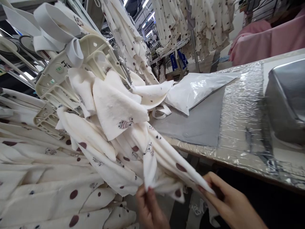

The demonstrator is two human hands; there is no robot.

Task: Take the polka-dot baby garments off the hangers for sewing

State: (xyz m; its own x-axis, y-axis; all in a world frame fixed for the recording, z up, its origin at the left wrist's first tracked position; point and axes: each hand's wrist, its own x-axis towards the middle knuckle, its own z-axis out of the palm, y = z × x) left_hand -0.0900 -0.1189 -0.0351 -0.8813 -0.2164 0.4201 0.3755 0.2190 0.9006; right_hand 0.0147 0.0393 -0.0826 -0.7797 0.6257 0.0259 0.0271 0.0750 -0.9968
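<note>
A cream cloth piece (164, 149) with dark dots and small striped animal prints stretches from a hanging bundle toward me. My left hand (151, 206) pinches one pointed end of the printed cloth at the bottom middle. To its right, my right hand (226, 197) grips another edge between thumb and fingers. Above them, more cream pieces (119, 108) are bunched at a beige plastic clamp hanger (64, 76). White elastic bands (54, 25) loop over the top of that hanger.
A worktable (240, 105) wrapped in shiny plastic runs along the right, bearing a white plastic bag (193, 90) and a grey metal machine part (288, 98). Printed cloth (59, 187) hangs thickly at left. Pink fabric (269, 41) lies behind the table; more garments (166, 22) hang further back.
</note>
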